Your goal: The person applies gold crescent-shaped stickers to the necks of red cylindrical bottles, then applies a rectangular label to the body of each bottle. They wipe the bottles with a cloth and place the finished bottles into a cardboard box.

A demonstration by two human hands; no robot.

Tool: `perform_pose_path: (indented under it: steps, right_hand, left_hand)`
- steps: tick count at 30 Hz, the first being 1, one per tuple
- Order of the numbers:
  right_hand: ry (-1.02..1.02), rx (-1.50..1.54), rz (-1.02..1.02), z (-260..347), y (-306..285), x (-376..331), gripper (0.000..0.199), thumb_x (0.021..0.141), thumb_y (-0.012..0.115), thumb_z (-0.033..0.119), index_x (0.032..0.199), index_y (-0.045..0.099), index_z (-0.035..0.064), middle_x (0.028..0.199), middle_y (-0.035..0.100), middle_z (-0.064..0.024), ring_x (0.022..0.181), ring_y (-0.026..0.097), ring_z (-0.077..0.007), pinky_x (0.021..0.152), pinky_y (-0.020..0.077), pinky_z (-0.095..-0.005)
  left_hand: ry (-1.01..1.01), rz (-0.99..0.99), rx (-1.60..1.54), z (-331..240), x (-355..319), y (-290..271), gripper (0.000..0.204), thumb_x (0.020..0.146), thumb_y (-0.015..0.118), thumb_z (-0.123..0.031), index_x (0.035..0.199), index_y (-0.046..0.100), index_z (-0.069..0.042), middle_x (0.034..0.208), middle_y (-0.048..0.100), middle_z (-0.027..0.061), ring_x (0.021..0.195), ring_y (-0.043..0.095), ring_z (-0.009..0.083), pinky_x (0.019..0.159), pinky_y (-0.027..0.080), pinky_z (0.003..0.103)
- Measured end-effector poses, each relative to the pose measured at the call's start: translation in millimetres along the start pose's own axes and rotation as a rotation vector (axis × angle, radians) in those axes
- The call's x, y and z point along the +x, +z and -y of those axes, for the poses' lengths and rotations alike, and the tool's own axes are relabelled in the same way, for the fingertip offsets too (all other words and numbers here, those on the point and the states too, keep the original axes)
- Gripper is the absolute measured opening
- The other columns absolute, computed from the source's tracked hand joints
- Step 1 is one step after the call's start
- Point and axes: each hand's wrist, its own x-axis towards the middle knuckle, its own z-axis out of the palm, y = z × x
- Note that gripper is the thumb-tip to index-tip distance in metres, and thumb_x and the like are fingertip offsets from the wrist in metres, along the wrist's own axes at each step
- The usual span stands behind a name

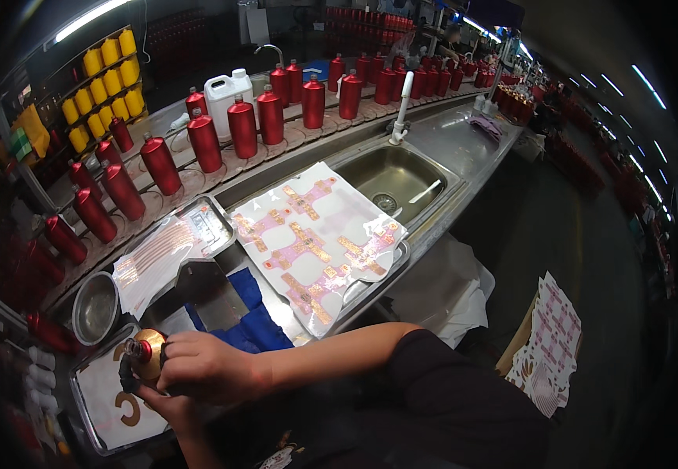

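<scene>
Dim scene, overhead strip lights, fisheye-bent dark edges

1. White label sheet (319,238) with pink-and-gold cross-shaped stickers, lying on a tray beside the sink.
2. Sheet of curved coppery strip labels (155,254), left of it, on another tray.
3. Gold C-shaped sticker (128,409) on white backing, lower-left tray.
4. Stack of white sheets with red-pink labels (554,336), in a box at far right.

sink (392,178) right of label sheet (319,238); bottles (242,127) behind | cloth (246,316) before sheet; bowl (94,307) left
</scene>
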Motion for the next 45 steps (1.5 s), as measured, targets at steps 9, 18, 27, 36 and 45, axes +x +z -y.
perform_pose_path:
  steps: [9, 18, 27, 36, 45]
  right_hand:
    - [-0.161, -0.384, -0.035, -22, 5, -3, 0.019, 0.071, 0.07, 0.012, 0.081, 0.055, 0.0103, 0.083, 0.054, -0.0069, 0.081, 0.057, -0.0281, 0.071, 0.0462, -0.0393]
    - [-0.085, -0.221, 0.102, -3, 12, -9, 0.021, 0.075, 0.071, 0.011, 0.095, 0.066, 0.01, 0.085, 0.054, -0.0062, 0.089, 0.059, -0.0299, 0.078, 0.0483, -0.041]
    - [-0.105, -0.23, 0.218, 6, 13, 9, 0.031, 0.075, 0.075, 0.002, 0.104, 0.077, 0.01, 0.083, 0.061, -0.0032, 0.081, 0.062, -0.0258, 0.073, 0.0521, -0.0365]
    - [-0.136, -0.39, 0.304, 7, 19, 9, 0.038, 0.067, 0.078, -0.004, 0.103, 0.077, 0.0082, 0.096, 0.07, -0.0085, 0.083, 0.064, -0.0277, 0.07, 0.0534, -0.0369]
    - [-0.043, -0.235, 0.446, 10, -11, 0, 0.035, 0.066, 0.08, -0.001, 0.1, 0.076, 0.0072, 0.087, 0.067, -0.006, 0.077, 0.063, -0.0265, 0.068, 0.0523, -0.0343]
  left_hand:
    - [-0.051, -0.071, 0.133, -7, -3, 2, 0.088, 0.078, 0.086, -0.009, 0.151, 0.037, -0.004, 0.147, 0.049, 0.0119, 0.138, 0.046, 0.0231, 0.114, 0.038, 0.038]
    - [-0.206, -0.265, -0.436, 7, -3, 11, 0.061, 0.093, 0.071, -0.016, 0.145, 0.04, -0.006, 0.134, 0.056, 0.01, 0.119, 0.059, 0.0204, 0.101, 0.049, 0.037]
    - [-0.115, -0.174, -0.116, 19, -7, 2, 0.081, 0.075, 0.088, -0.023, 0.138, 0.041, -0.003, 0.131, 0.054, 0.0154, 0.12, 0.057, 0.0271, 0.104, 0.047, 0.042]
    - [0.046, -0.27, 0.204, 18, -2, 36, 0.077, 0.075, 0.086, -0.032, 0.133, 0.043, -0.006, 0.122, 0.048, 0.0172, 0.112, 0.052, 0.0364, 0.095, 0.043, 0.049]
    - [0.205, -0.256, 0.303, 10, -9, 34, 0.089, 0.069, 0.094, -0.026, 0.139, 0.043, -0.004, 0.132, 0.043, 0.0183, 0.123, 0.049, 0.0362, 0.104, 0.044, 0.045]
